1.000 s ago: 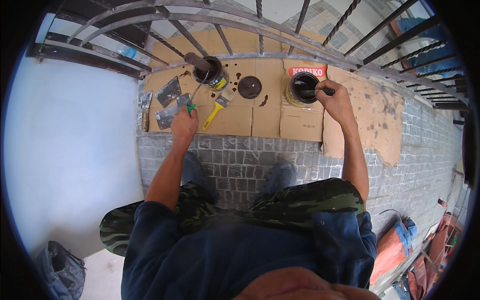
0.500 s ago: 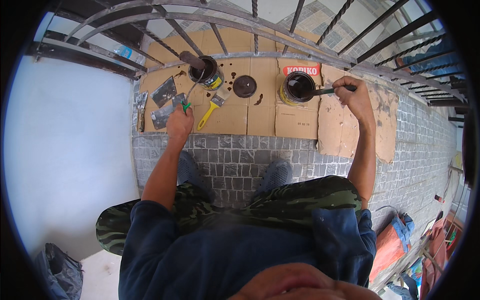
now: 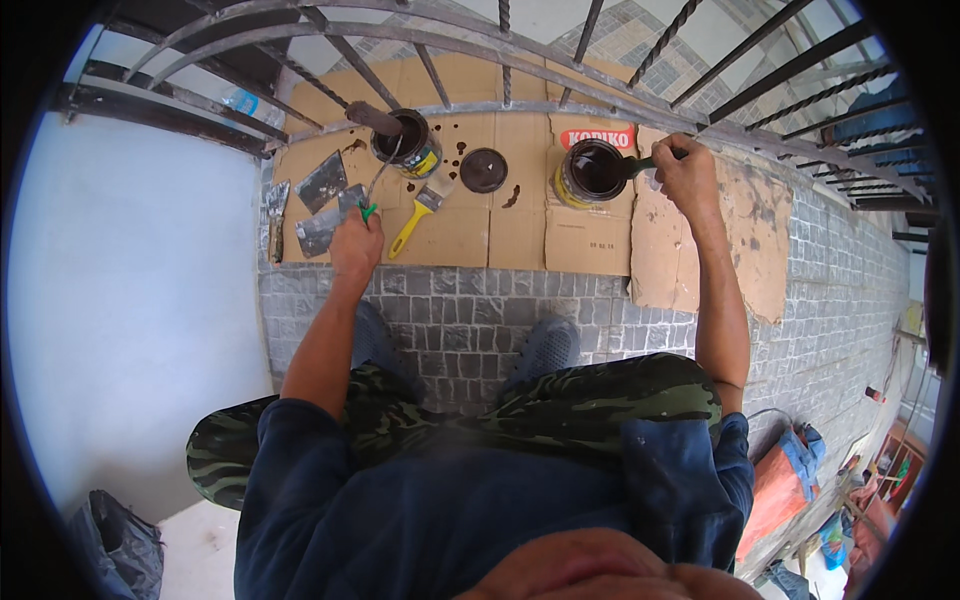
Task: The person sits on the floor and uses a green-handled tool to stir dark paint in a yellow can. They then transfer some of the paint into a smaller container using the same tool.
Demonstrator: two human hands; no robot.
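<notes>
Head view: right hand (image 3: 685, 172) closed around a dark brush handle (image 3: 650, 160), the brush end dipped into the right paint can (image 3: 592, 172), open and full of dark brown paint. That can sits on flattened cardboard (image 3: 500, 235) laid over grey paving bricks (image 3: 470, 320). Left hand (image 3: 356, 243) fingers pinched on a thin tool with a green handle (image 3: 369, 210), its wire-like shaft running up toward the left paint can (image 3: 408, 143), also open, dark inside, with a brown stick-like handle (image 3: 372, 117) lying across its rim. Between the two cans lies a round dark lid (image 3: 484, 169), flat on the cardboard, with paint drips near it. Yellow-handled flat brush (image 3: 420, 212) lies just right of the left hand, bristles toward the left can. Metal scraper blades (image 3: 322, 183) sit left of that hand. Black iron railing (image 3: 520, 50) arcs behind the cans. Person crouches, camouflage trousers (image 3: 600, 400), grey shoes (image 3: 545, 345) on the bricks. White wall (image 3: 120, 300) at left.
</notes>
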